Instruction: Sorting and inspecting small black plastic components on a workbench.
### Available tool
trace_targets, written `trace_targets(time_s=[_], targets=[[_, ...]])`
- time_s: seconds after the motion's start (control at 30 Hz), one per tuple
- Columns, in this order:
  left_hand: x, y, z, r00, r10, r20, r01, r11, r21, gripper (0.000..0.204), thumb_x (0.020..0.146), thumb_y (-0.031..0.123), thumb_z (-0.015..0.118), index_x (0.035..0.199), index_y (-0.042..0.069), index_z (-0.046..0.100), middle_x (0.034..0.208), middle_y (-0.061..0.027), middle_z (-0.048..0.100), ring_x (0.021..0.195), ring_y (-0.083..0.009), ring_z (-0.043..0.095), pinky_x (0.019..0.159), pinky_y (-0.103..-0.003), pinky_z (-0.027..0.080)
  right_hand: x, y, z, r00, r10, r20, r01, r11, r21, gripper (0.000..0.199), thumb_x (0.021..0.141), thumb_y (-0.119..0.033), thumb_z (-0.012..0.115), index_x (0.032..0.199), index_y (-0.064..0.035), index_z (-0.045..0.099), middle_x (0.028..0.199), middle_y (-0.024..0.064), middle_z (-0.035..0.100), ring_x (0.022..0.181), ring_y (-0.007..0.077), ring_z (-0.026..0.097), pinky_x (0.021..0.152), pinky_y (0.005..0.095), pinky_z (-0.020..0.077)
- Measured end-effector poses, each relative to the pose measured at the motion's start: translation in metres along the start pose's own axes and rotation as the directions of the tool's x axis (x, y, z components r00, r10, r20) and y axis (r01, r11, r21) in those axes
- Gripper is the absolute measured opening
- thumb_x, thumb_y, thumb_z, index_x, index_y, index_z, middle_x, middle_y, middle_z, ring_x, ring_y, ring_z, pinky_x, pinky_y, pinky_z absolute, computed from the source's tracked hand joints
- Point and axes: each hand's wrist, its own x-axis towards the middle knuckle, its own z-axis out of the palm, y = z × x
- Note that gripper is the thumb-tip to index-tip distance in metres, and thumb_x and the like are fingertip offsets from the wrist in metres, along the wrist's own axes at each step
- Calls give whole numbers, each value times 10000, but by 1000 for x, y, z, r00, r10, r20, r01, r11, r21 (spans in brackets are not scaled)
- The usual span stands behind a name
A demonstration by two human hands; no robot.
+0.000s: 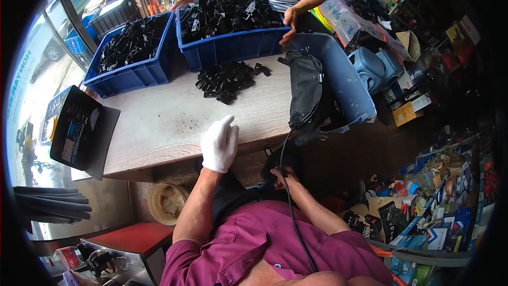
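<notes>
Nearest, the right hand [280, 176] sits low below the table edge, bare, fingers curled around what looks like a black cable [290, 201] running toward the chest, though how tightly cannot be told. Just beyond, the left hand [219, 144] in a white glove rests at the near edge of the wooden table [159, 122], fingers together and loosely bent, holding nothing. Farther off lies a loose heap of black plastic parts [225, 80], within reach of both workers, and behind it two blue crates [233, 47] full of the same, where another person's hands [289, 20] rest.
</notes>
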Motion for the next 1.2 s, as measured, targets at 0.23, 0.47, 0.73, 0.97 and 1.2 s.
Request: trace_targets(time_s=[0.23, 0.47, 0.73, 0.97, 1.2], targets=[[20, -7, -9, 987, -120, 108, 102, 983, 155, 375, 845, 149, 719, 1188, 59, 597, 1038, -137, 623, 979, -306, 593, 803, -392, 498, -22, -13, 4, 998, -67, 4, 67, 997, 49, 299, 843, -339, 757, 1001, -115, 638, 737, 32, 571, 460, 161, 548, 411, 289, 464], [78, -48, -7, 994, -52, 91, -6, 843, 538, 672, 762, 457, 763, 1276, 75, 560, 1306, -218, 500, 1211, -419, 450, 948, -516, 447, -26, -16, 4, 996, -83, -18, 84, 994, 69, 235, 832, -277, 756, 894, -97, 619, 582, 8, 465, 442, 146, 505, 405, 310, 477], [96, -59, 20, 978, -88, 187, -45, 795, 605, 638, 809, 533, 679, 1258, 94, 569, 1280, -220, 511, 1131, -404, 490, 956, -531, 376, -15, -7, 6, 997, -77, -10, 77, 996, 46, 216, 842, -261, 742, 875, -96, 607, 563, 17, 470, 440, 161, 510, 409, 316, 478], [95, -62, 20, 994, -24, 104, -37, 837, 546, 564, 838, 483, 676, 1230, 89, 581, 1265, -202, 526, 1131, -383, 497, 955, -505, 394, -19, -10, 7, 999, -42, -5, 42, 998, 46, 199, 855, -256, 732, 894, -109, 603, 563, 11, 485, 444, 166, 520, 416, 333, 483], [97, -68, 20, 1000, -3, 0, 3, 916, 400, 444, 886, 337, 658, 1210, 40, 591, 1180, -201, 599, 1073, -389, 579, 936, -470, 463, -34, -18, 10, 997, -74, -31, 76, 995, 58, 202, 846, -243, 739, 899, -101, 605, 553, 3, 459, 440, 147, 483, 407, 315, 467]])
